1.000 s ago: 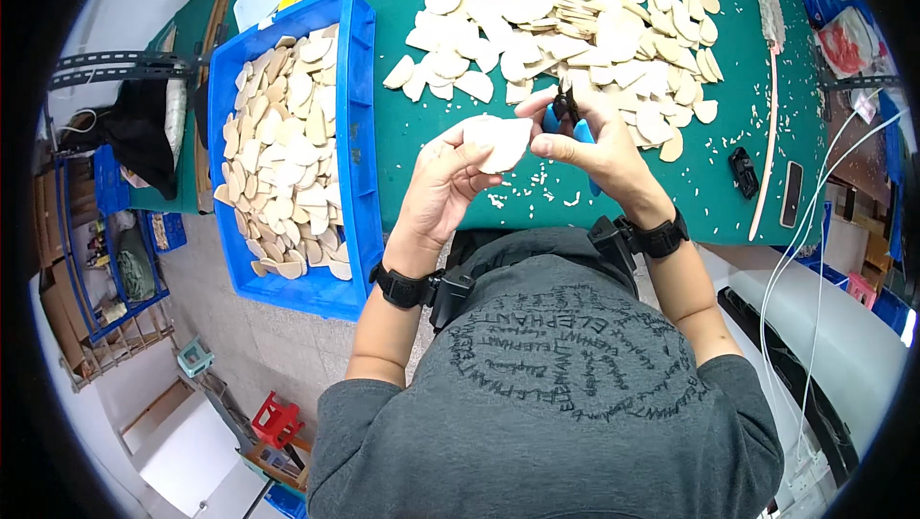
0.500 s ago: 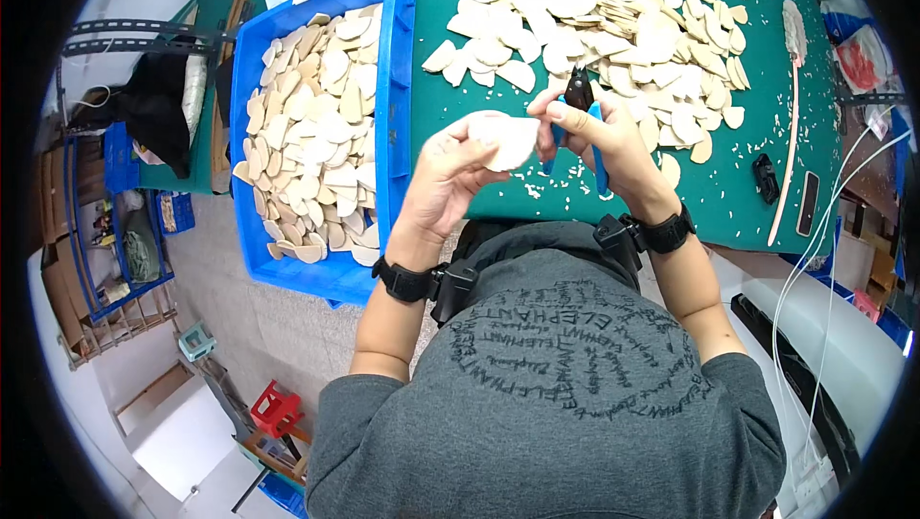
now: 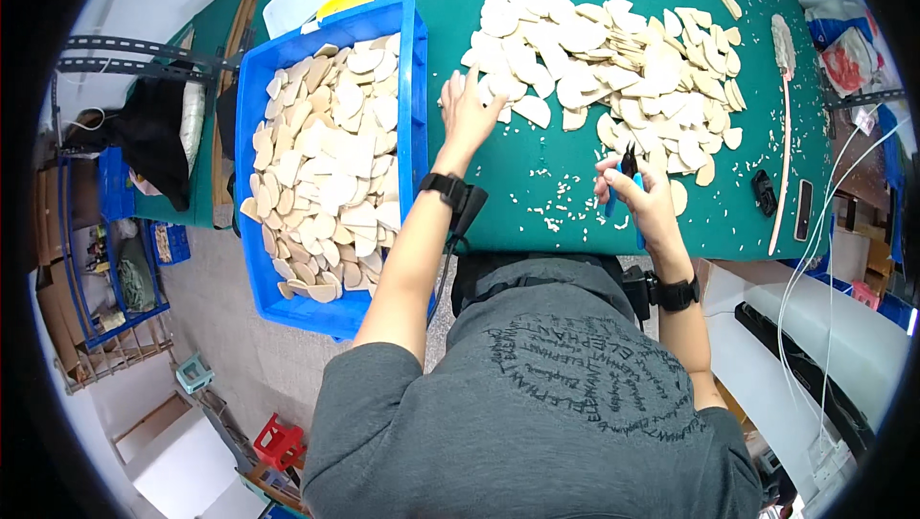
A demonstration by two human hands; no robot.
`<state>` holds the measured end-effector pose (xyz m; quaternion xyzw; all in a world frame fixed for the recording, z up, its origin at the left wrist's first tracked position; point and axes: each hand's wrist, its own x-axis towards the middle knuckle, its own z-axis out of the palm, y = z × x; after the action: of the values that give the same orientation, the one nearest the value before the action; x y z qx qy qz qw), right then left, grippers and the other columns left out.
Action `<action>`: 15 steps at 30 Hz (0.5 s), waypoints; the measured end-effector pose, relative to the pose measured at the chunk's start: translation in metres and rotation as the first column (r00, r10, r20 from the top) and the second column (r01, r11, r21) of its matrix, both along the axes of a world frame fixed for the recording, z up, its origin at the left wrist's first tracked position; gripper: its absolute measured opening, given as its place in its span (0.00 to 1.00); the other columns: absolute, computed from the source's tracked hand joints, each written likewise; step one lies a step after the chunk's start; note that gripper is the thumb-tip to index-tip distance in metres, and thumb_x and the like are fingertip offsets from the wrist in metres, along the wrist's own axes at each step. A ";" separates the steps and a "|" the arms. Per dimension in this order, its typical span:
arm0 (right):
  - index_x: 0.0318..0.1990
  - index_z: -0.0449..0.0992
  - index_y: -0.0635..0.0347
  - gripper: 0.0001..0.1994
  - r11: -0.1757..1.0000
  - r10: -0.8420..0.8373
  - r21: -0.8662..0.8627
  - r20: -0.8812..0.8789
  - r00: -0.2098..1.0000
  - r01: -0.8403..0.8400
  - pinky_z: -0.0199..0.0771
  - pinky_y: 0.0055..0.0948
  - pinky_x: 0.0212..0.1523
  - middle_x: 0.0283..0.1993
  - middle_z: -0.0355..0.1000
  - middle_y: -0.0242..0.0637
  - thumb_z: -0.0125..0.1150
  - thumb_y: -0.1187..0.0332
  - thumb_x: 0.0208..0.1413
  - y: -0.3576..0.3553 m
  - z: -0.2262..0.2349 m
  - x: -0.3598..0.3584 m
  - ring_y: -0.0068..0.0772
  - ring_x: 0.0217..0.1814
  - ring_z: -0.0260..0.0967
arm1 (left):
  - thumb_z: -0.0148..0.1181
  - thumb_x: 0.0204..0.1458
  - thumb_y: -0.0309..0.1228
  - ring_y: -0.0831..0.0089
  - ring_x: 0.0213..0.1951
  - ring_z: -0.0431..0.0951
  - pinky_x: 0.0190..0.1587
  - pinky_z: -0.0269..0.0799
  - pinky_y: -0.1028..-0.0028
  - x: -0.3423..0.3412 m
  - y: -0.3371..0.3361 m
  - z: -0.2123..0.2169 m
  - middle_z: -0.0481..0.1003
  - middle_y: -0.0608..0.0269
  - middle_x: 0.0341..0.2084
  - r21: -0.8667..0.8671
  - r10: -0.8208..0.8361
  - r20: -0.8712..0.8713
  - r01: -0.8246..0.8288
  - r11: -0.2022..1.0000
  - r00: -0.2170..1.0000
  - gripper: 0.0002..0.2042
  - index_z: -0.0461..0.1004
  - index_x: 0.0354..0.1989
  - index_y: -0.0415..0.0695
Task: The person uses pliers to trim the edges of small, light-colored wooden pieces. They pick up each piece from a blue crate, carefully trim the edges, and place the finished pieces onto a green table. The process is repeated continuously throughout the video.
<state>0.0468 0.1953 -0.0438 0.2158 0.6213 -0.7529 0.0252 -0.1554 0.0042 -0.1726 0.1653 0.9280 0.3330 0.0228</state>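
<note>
My left hand [image 3: 466,124] reaches over the green tabletop with its fingers spread, at the left edge of a heap of pale, half-round flat pieces [image 3: 575,35]. The fingertips are at or just above some pieces; whether they touch cannot be told. Lower and to the right, my right hand [image 3: 652,205] is wrapped round blue-handled nippers [image 3: 629,161], whose dark jaws point away from me. Left of my left hand stands a blue plastic crate [image 3: 414,126] with many similar half-round pieces [image 3: 335,160] in it.
Small white scraps [image 3: 556,207] litter the table. At the right lie a long pink-handled brush [image 3: 788,126], a phone [image 3: 803,210] and a small black object [image 3: 764,193]. A white lid [image 3: 299,0] and a yellow tray [image 3: 345,1] sit behind the crate. A red stool [image 3: 280,440] stands on the floor.
My left hand no longer holds the half-round piece and has moved away from me to the heap. My right hand, still with the nippers, has shifted right and nearer. The hands are farther apart.
</note>
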 end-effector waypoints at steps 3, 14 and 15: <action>0.39 0.74 0.67 0.10 0.996 -0.083 0.037 0.012 0.996 0.083 0.68 0.22 0.34 0.28 0.73 0.34 0.59 0.67 0.54 0.006 0.006 0.015 0.22 0.29 0.68 | 0.60 0.47 0.48 0.42 0.65 0.47 0.61 0.41 0.38 -0.014 0.032 -0.033 0.52 0.34 0.61 -0.247 0.169 0.119 -0.136 0.959 0.978 0.37 0.55 0.63 0.43; 0.38 0.74 0.67 0.09 0.996 -0.034 0.084 0.057 0.998 0.029 0.68 0.19 0.33 0.28 0.73 0.34 0.59 0.69 0.54 0.034 -0.013 0.022 0.20 0.29 0.68 | 0.67 0.42 0.31 0.58 0.48 0.68 0.51 0.63 0.64 0.073 0.020 -0.034 0.70 0.57 0.45 0.077 0.056 -0.069 -0.051 0.996 0.996 0.11 0.72 0.31 0.41; 0.38 0.74 0.66 0.09 0.997 0.015 0.075 0.044 0.999 -0.018 0.69 0.19 0.34 0.29 0.73 0.33 0.60 0.69 0.54 0.035 -0.015 0.017 0.20 0.30 0.69 | 0.67 0.43 0.30 0.60 0.44 0.69 0.49 0.65 0.65 0.078 0.023 -0.033 0.72 0.59 0.39 0.078 0.031 -0.172 -0.018 0.997 0.985 0.11 0.70 0.29 0.42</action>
<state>0.0637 0.2306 -0.0591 0.2279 0.6501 -0.7239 0.0368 -0.0774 0.0268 -0.2054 0.1829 0.9151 0.3529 -0.0684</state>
